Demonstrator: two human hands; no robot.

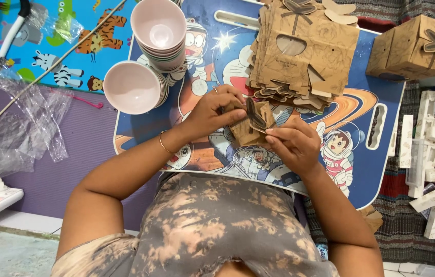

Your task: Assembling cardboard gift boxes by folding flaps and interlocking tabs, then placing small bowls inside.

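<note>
I see both hands' fingers gripping a brown cardboard box blank mid-counter, flat blanks stacked at its far edge.

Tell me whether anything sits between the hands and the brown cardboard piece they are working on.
Nothing visible does. The left hand and the right hand both already grip the cardboard piece directly, above the cartoon-printed lap table.
</note>
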